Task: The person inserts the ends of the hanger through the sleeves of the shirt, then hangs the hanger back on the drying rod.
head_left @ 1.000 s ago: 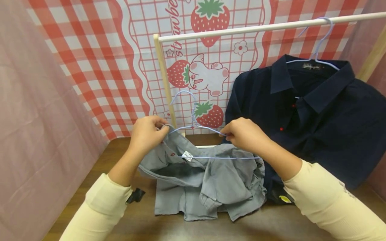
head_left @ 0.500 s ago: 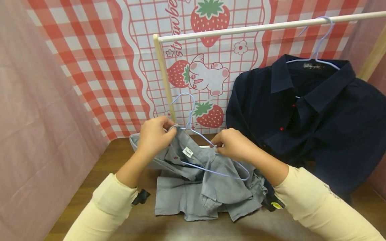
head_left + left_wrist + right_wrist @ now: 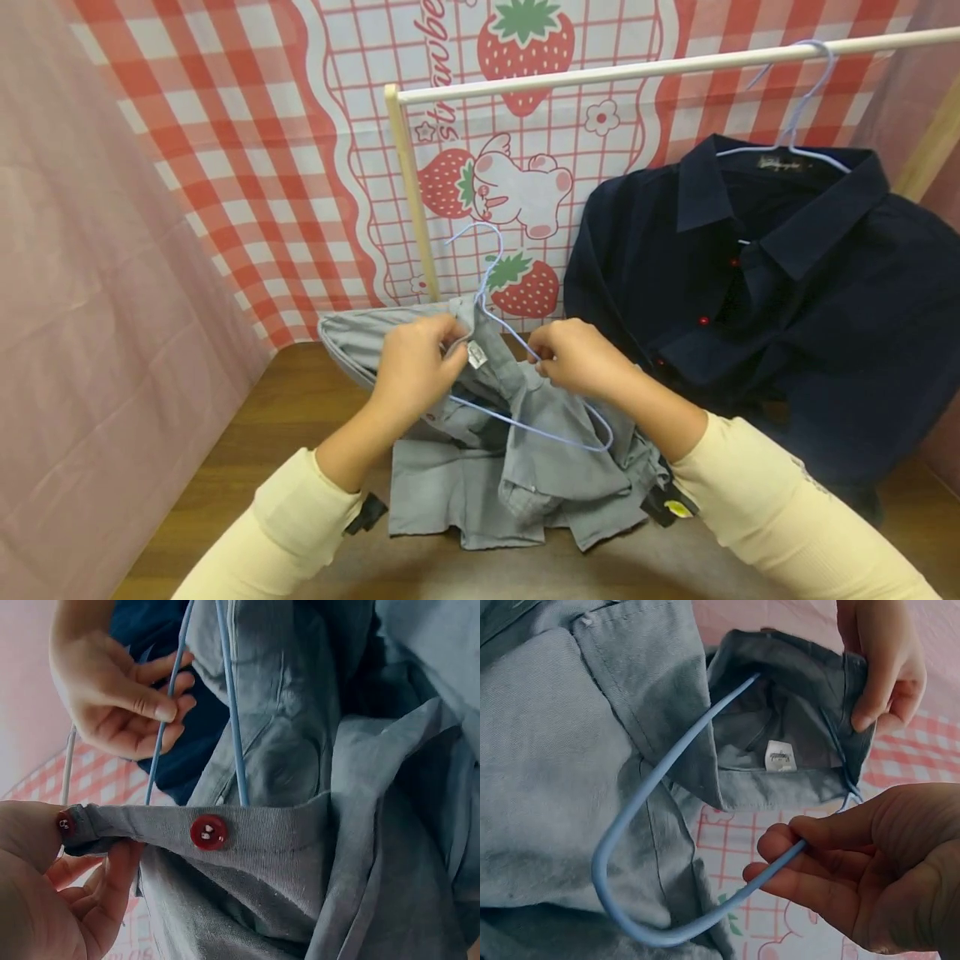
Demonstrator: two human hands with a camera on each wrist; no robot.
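Note:
A grey shirt [image 3: 435,492] with red buttons lies bunched on the table, part of it lifted. My left hand [image 3: 416,367] pinches the edge of its button band, where a red button [image 3: 208,832] shows. Inside the opening is a white label [image 3: 780,755]. Between thumb and fingers, my right hand [image 3: 581,354] holds one sloping arm of a light blue wire hanger [image 3: 604,859]. The hanger's other end runs into the shirt's opening and is hidden there. Its hook stands up above the cloth, and its bottom bar crosses in front of the shirt, tilted down to the right.
Behind the shirt stands a rack with a white rail [image 3: 600,75] and a wooden post [image 3: 411,192]. A dark navy shirt [image 3: 645,250] hangs from it on a similar hanger at the right. A strawberry-print cloth [image 3: 360,167] covers the back, and a pink curtain [image 3: 112,292] the left.
My left hand has moved right with the shirt's edge, up to the hanger's neck. The hanger has tilted down to the right, and my right hand has shifted slightly left and down.

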